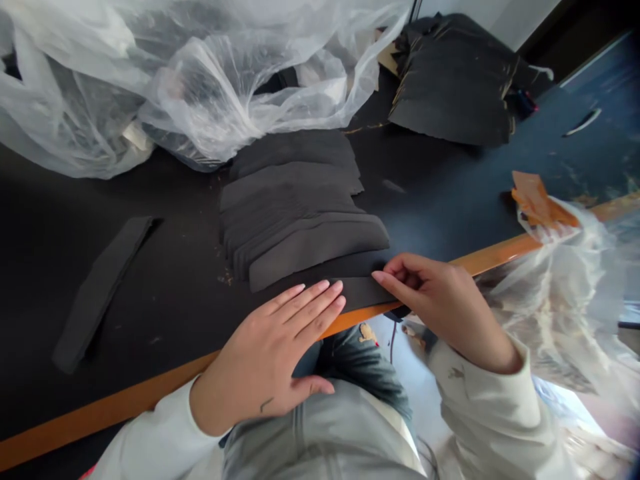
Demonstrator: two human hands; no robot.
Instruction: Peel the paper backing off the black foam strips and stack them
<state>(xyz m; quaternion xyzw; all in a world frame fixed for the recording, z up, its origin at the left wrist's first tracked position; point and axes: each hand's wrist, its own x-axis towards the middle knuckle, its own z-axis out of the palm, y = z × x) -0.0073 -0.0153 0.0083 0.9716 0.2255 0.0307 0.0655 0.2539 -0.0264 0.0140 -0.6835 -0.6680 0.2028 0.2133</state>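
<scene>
The left hand lies palm down at the near edge of the dark table, its fingers straight and side by side with their tips on a dark strip, the thumb held out to the side; it is spread flat over the strip and has nothing gripped. The right hand has its thumb and forefinger brought together in a pinch on the strip near its right end, the other fingers curled in. The strip lies along the orange table edging, just in front of a fanned stack of dark pieces that overlap one another. Well apart to the left, a single dark piece lies slanted on the tabletop. Behind the stack sits a big clear plastic bag, and at the upper right is another dark pile. An orange scrap rests near the right edge, touching a crumpled see-through bag
</scene>
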